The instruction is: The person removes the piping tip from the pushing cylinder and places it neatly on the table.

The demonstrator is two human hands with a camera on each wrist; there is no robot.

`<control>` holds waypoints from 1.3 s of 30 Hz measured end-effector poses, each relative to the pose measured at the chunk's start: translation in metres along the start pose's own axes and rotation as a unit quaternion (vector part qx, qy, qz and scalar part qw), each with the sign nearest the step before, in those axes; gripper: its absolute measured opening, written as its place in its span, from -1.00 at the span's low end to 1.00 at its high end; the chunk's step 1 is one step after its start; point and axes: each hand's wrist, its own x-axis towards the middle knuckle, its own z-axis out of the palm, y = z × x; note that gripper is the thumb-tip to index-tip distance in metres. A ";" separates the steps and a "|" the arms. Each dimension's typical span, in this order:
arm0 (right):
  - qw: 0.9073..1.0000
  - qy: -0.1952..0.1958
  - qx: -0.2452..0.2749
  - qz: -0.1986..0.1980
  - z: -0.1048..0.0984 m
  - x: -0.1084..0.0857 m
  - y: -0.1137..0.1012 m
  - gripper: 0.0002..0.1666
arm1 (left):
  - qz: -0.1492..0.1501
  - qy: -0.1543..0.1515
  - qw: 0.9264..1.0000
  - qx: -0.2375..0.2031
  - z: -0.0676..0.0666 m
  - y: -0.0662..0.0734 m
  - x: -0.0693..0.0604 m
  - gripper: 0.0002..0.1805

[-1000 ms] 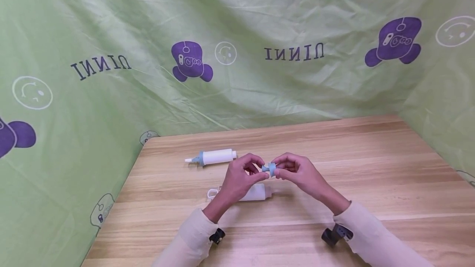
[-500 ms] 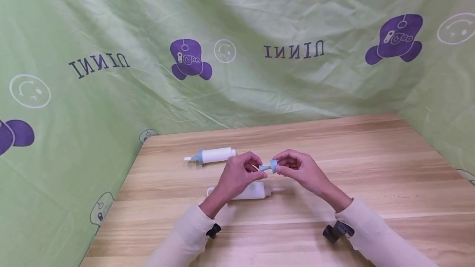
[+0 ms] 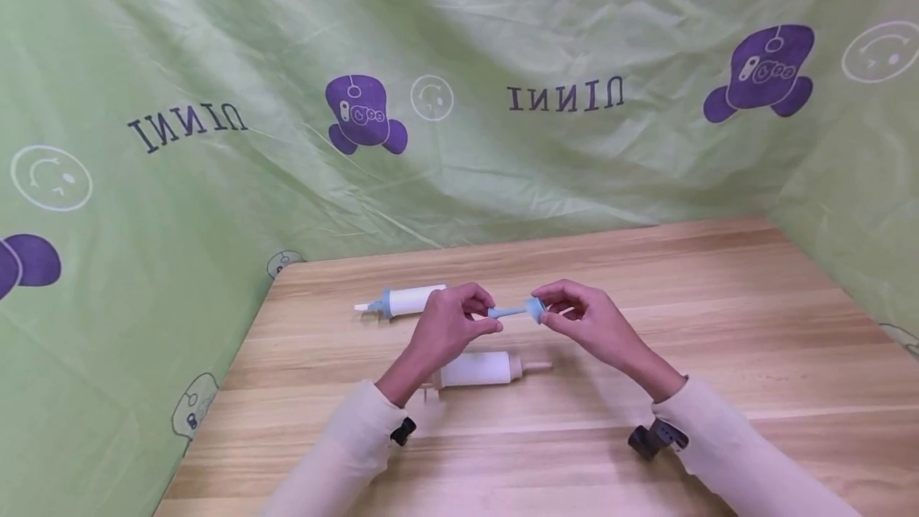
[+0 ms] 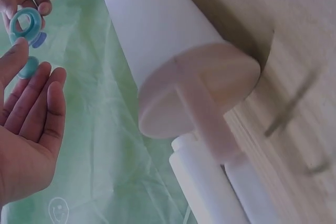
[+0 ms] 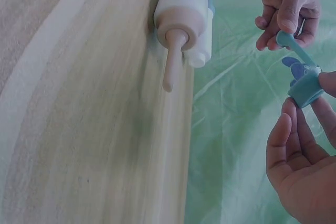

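Both hands hold one small blue piece (image 3: 534, 309) above the wooden table. The left hand (image 3: 450, 324) pinches the knob at the end of its thin stem (image 3: 510, 312) between thumb and fingers. Its cup-shaped end is gripped by the thumb and fingertips of the right hand (image 3: 590, 322). In the right wrist view the stem (image 5: 299, 49) slants from the ring-like cup (image 5: 307, 88) toward the left hand (image 5: 294, 11), with darker blue flaps (image 5: 295, 68) beside the cup. The left wrist view shows the cup's open ring (image 4: 26, 26).
A white bottle with a pinkish collar and nozzle (image 3: 477, 369) lies below the hands. Behind the left hand lies another white bottle with a blue collar (image 3: 412, 301). Green printed cloth (image 3: 459, 182) hangs around the wooden table (image 3: 682, 278).
The hands have moved apart, the left hand leftward and the right slightly rightward, and more of the stem shows between them. The cup has tilted. More of the nearer bottle is visible.
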 end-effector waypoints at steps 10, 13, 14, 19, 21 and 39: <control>1.000 0.007 -0.024 0.001 -0.008 0.006 0.008 -0.64 | -0.045 -0.013 0.999 -0.011 -0.005 -0.016 0.017 -0.76; 0.999 0.006 -0.032 0.003 -0.010 0.007 0.011 -0.64 | -0.062 -0.022 0.998 -0.017 -0.006 -0.021 0.023 -0.76; 0.999 0.006 -0.037 0.003 -0.011 0.007 0.012 -0.64 | -0.066 -0.024 0.997 -0.020 -0.007 -0.022 0.025 -0.76; 0.998 0.005 -0.063 0.014 -0.016 0.011 0.016 -0.64 | -0.080 -0.029 0.996 -0.027 -0.007 -0.029 0.034 -0.75; 0.997 0.005 -0.075 0.018 -0.017 0.013 0.018 -0.65 | -0.080 -0.031 0.996 -0.025 -0.007 -0.032 0.037 -0.75; 0.989 -0.019 -0.143 0.039 -0.025 0.037 0.032 -0.67 | -0.091 -0.073 0.993 -0.024 0.002 -0.052 0.070 -0.74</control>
